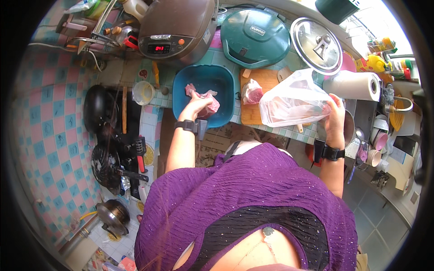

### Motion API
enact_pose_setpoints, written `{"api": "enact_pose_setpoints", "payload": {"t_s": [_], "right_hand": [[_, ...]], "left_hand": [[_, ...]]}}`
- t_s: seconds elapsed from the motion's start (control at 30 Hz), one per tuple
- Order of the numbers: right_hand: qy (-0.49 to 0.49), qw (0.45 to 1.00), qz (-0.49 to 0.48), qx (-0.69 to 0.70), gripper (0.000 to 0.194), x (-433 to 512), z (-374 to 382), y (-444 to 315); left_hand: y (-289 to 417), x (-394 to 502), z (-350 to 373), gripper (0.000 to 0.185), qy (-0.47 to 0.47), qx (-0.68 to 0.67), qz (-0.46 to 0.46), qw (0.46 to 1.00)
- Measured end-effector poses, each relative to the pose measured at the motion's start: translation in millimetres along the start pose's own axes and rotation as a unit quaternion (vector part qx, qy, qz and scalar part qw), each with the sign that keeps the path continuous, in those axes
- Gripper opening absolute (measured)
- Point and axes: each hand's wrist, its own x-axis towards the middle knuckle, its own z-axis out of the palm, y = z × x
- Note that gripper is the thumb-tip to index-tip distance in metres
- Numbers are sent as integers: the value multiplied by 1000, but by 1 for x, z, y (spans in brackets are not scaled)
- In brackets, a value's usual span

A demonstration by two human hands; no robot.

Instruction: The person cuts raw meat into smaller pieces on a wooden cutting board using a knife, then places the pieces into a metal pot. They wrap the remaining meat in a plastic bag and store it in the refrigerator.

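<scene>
My left hand (194, 105) is inside a blue plastic basin (179, 78), its fingers on a piece of raw meat (211, 105). More raw meat (190, 89) lies just beyond the fingertips, against that piece. My right hand (335, 113) grips the edge of a clear plastic bag (295, 101), which hangs spread over the right part of a wooden cutting board (250, 117). Another chunk of raw meat with white fat (252, 93) sits on the board, left of the bag. A handle end (300, 128) pokes out below the bag; the rest of it is hidden.
Behind the basin stand a brown rice cooker (176, 30) and a green electric griddle (256, 37). A glass lid (317, 45) and a paper towel roll (352, 85) are at the back right. A plastic cup (143, 92) stands left of the basin, near black pans (98, 110) on the stove.
</scene>
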Motion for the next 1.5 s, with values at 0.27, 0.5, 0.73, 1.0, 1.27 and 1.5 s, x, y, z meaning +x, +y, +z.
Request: {"api": "enact_pose_setpoints", "payload": {"t_s": [0.27,0.5,0.73,1.0,1.27,1.5], "right_hand": [[-77,997,8,-31,36,-10,27,-6],[-93,995,-3,-43,28,-15,43,2],[-152,985,32,-70,24,-19,23,-1],[-73,997,7,28,18,-10,8,10],[-83,996,-24,-9,19,-8,-3,13],[-72,997,-22,5,19,-7,-2,10]], "left_hand": [[38,-67,1,61,-391,-456,102,793],[101,-104,111,56,-580,-365,31,728],[121,-73,205,25,-408,-398,6,822],[131,-50,239,40,-152,97,371,911],[115,-80,133,24,125,97,502,850],[54,-50,165,40,154,403,467,771]]}}
